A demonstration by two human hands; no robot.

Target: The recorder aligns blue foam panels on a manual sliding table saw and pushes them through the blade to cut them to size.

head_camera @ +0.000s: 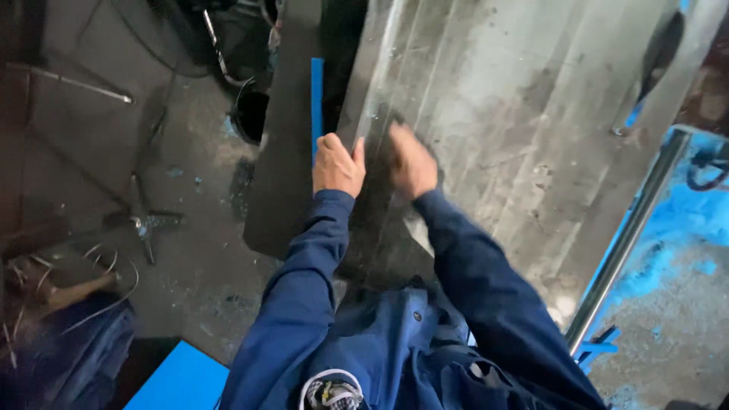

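Head view, looking steeply down the person's front. A large grey metal sheet (516,129), scuffed and streaked, fills the upper middle and right of the picture; its long axis runs from the lower middle up and away to the top edge, leaning slightly right. Its left edge stands just ahead of the hands, and a pale raised fold or strip follows that edge upward.

The left hand (336,165) sits at the sheet's left edge, fingers curled and knuckles up, closed about the edge or about a narrow blue strip (317,102) that rises straight from it along the edge; which of the two it clasps cannot be told.

The right hand (412,162) lies just beside the left, farther in over the sheet's face. It is motion-blurred, so whether it presses flat or grips something cannot be told.

Both hands are at the sheet's near left part, with nearly all of its length lying beyond them, up and away from the body; the left hand is the nearer to the edge.

A dark panel (285,152) lies left of the sheet, parallel to it. A bright metal bar (626,239) runs along the sheet's right side, with blue-stained floor (676,304) beyond. At lower left, loose wire loops (99,281) lie on the dark floor.
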